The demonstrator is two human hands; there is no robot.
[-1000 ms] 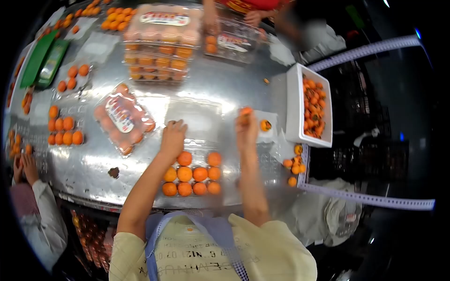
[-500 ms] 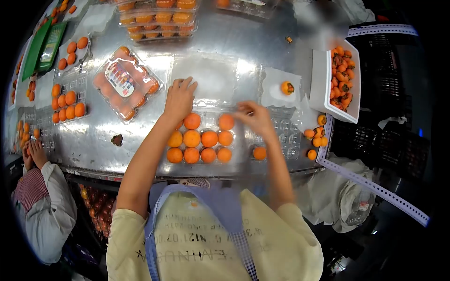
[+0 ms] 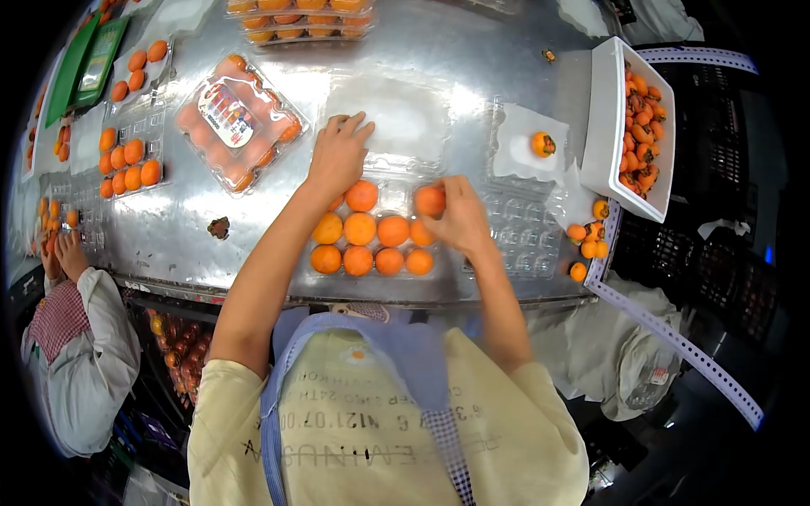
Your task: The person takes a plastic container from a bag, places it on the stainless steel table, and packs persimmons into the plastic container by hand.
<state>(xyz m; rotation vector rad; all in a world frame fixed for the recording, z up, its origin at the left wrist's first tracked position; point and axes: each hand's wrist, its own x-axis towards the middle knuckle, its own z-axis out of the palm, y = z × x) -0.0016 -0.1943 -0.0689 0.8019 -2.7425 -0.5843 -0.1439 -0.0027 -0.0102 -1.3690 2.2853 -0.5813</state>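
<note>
An open clear plastic tray of orange persimmons (image 3: 359,228) lies in front of me, its clear lid with a white liner (image 3: 388,114) folded back beyond it. My left hand (image 3: 340,156) rests open, fingers extended over the lid's left edge; its wrist partly covers a persimmon in the back row. At the tray's back right corner, the fingers of my right hand (image 3: 460,215) are closed around a persimmon (image 3: 429,200). A second clear tray (image 3: 527,232) with molded cups sits right of this hand, and its liner bears one persimmon (image 3: 543,144), leafy end showing.
A white foam box (image 3: 601,126) of small persimmons stands right, loose ones (image 3: 588,249) below it. A closed labelled pack (image 3: 240,126) lies left, stacked packs (image 3: 299,21) behind. A dried calyx (image 3: 218,228) is on the metal table. Another person's hands (image 3: 69,255) work far left.
The view has shifted slightly. My right hand has moved left and toward me and closed on the corner persimmon. My left hand stays at the lid. A blurred shape by the foam box is gone.
</note>
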